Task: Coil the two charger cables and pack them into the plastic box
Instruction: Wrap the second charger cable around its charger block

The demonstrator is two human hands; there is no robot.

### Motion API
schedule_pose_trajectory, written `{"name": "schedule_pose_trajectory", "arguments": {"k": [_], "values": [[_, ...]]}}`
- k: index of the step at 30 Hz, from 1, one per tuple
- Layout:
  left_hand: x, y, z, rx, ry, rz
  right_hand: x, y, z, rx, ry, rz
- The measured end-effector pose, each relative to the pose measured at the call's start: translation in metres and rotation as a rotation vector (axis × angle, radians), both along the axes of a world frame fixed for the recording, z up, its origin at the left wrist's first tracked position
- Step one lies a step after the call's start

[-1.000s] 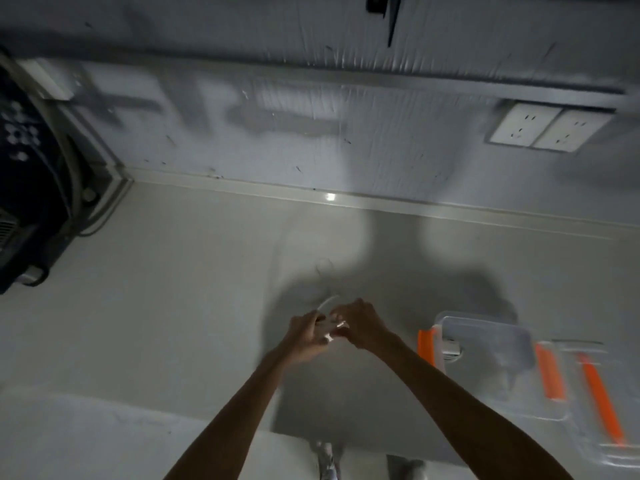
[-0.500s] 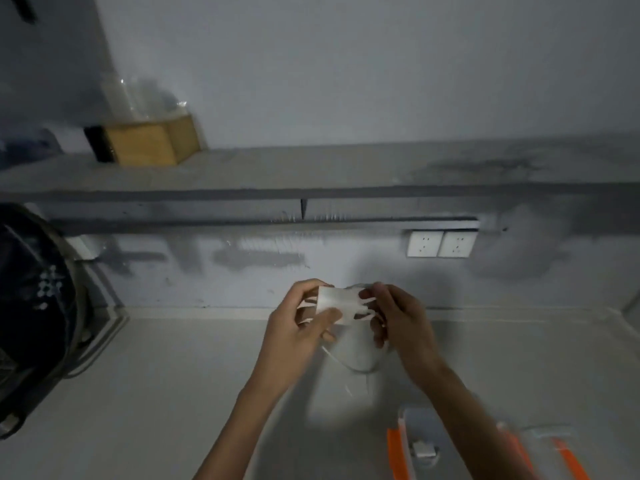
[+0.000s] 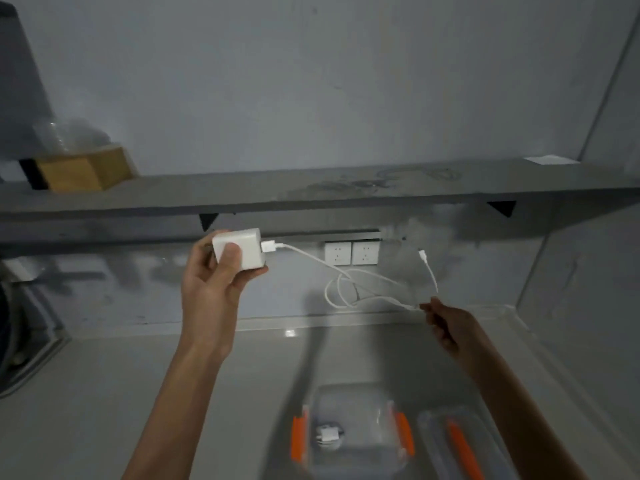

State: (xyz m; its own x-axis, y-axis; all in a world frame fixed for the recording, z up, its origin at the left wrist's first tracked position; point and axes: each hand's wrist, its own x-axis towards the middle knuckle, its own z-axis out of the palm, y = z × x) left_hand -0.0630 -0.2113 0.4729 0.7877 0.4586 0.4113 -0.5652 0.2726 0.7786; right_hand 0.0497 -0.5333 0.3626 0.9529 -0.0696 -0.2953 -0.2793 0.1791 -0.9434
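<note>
Roughly halfway, I judge: one small white charger point(image 3: 327, 436) lies in the clear orange-latched plastic box point(image 3: 370, 427) at six o'clock, while the left hand point(image 3: 211, 289) grips the white square charger brick point(image 3: 239, 249) at nine o'clock and the right hand point(image 3: 446, 323) at four o'clock pinches its white cable point(image 3: 304, 253), uncoiled.

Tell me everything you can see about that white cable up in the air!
The white cable is thin and smooth and looks like soft plastic. One end is plugged into the white charger block, which the left hand grips. From there it hangs in mid-air, making a few loose loops in the middle. The right hand pinches it near the other end, and its small plug sticks up above that hand.
</note>
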Motion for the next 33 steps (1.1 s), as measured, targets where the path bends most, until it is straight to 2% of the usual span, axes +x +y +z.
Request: {"name": "schedule_pose_trajectory", "arguments": {"k": [4,7,11,14,16,17,20,22,24,27,28,29,31,33], "values": [[-0.017,-0.052,-0.001,0.009,-0.034,0.072,0.021,-0.054,-0.05,-0.06,0.104,-0.11],[-0.032,-0.068,0.008,-0.148,-0.126,0.077,0.026,-0.097,-0.088,-0.143,0.13,-0.211],[-0.049,-0.082,0.034,-0.168,-0.258,0.074,0.024,-0.137,-0.109,0.013,0.195,-0.299],[-0.05,-0.063,0.043,-0.369,-0.35,-0.057,0.025,-0.154,-0.115,0.09,0.227,-0.343],[-0.046,-0.044,0.047,-0.486,-0.339,-0.138,0.024,-0.163,-0.122,0.11,0.231,-0.353],[-0.041,-0.045,0.05,-0.485,-0.304,-0.14,0.025,-0.164,-0.125,0.115,0.23,-0.339],[-0.023,-0.092,0.049,-0.248,-0.146,-0.094,0.026,-0.144,-0.118,0.145,0.229,-0.209],[-0.009,-0.135,0.038,-0.112,0.0,-0.168,0.028,-0.123,-0.105,0.073,0.233,-0.064],[0.006,-0.16,0.022,-0.115,0.148,-0.271,0.028,-0.103,-0.089,-0.098,0.241,0.117],[0.023,-0.186,0.005,-0.116,0.345,-0.376,0.026,-0.078,-0.049,-0.289,0.073,0.264],[0.029,-0.193,0.0,-0.102,0.367,-0.394,0.022,-0.07,-0.03,-0.225,0.005,0.282],[0.035,-0.197,-0.004,-0.091,0.371,-0.4,0.015,-0.062,-0.011,-0.079,-0.065,0.317],[0.047,-0.2,-0.004,-0.094,0.349,-0.389,-0.012,-0.046,0.027,0.218,-0.174,0.506],[0.057,-0.198,0.003,-0.14,0.322,-0.359,-0.04,-0.03,0.046,0.261,-0.277,0.673]]}}
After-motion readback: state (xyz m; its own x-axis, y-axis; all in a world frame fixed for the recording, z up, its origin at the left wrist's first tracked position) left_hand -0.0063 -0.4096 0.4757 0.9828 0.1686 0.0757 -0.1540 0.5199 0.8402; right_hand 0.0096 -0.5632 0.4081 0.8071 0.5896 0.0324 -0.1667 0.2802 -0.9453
